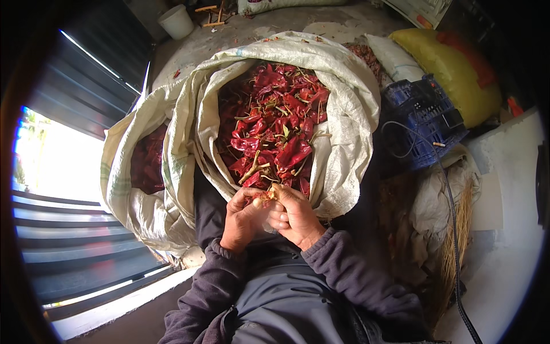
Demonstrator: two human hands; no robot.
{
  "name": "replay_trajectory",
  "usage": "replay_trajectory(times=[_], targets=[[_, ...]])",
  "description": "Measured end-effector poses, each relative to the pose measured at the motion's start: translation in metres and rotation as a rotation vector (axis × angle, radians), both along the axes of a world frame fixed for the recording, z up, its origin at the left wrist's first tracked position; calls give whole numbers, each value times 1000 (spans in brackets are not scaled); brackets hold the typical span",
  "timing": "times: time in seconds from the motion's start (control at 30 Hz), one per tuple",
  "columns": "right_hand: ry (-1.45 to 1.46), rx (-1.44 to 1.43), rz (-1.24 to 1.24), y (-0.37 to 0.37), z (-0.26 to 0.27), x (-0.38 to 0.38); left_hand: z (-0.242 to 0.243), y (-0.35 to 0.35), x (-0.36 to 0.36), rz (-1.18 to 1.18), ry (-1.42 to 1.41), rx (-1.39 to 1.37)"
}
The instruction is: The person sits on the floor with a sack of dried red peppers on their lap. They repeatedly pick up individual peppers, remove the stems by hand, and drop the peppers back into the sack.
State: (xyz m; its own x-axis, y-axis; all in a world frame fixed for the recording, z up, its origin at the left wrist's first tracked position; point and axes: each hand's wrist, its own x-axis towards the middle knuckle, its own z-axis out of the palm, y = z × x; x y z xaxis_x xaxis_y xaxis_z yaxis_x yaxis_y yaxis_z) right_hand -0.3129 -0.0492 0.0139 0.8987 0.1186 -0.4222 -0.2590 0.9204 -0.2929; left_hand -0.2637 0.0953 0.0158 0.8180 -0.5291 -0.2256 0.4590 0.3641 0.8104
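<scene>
Dried red chili peppers (279, 116), many with stems, fill a white woven sack (348, 129) whose rim is rolled down. At its near edge, my left hand (244, 217) and my right hand (296, 215) meet over my lap. Between the fingertips of both hands is a small chili pepper (269, 195) with a pale, yellowish stem end. The fingers partly hide it. A thick forked stem (254, 167) lies on the peppers just beyond my hands. To the left leans a second woven sack (114, 172), holding darker red peppers (149, 159).
A blue plastic crate (423, 118) stands at the right, with a black cable (451, 206) running over it. Behind it lie a yellow sack (451, 73) and a white sack (395, 58). A straw broom (456, 241) leans at the right. A white bucket (176, 21) stands at the back left.
</scene>
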Motion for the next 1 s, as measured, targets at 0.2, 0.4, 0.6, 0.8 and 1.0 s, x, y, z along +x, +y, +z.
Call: replay_trajectory(times=[0.2,0.4,0.6,0.8,1.0], targets=[[10,-173,-93,2,8,-4,-1,1,-1,1,98,-135],[-41,-238,-337,-25,-1,5,0,16,12,103,70,-150],[-86,-381,-280,-42,6,-2,8,32,49,109,-132,160],[-30,-463,-11,-34,0,-4,6,4,81,-17,-1023,1110],[-195,-1356,4,-30,8,8,0,-2,81,-47,-1212,1173]])
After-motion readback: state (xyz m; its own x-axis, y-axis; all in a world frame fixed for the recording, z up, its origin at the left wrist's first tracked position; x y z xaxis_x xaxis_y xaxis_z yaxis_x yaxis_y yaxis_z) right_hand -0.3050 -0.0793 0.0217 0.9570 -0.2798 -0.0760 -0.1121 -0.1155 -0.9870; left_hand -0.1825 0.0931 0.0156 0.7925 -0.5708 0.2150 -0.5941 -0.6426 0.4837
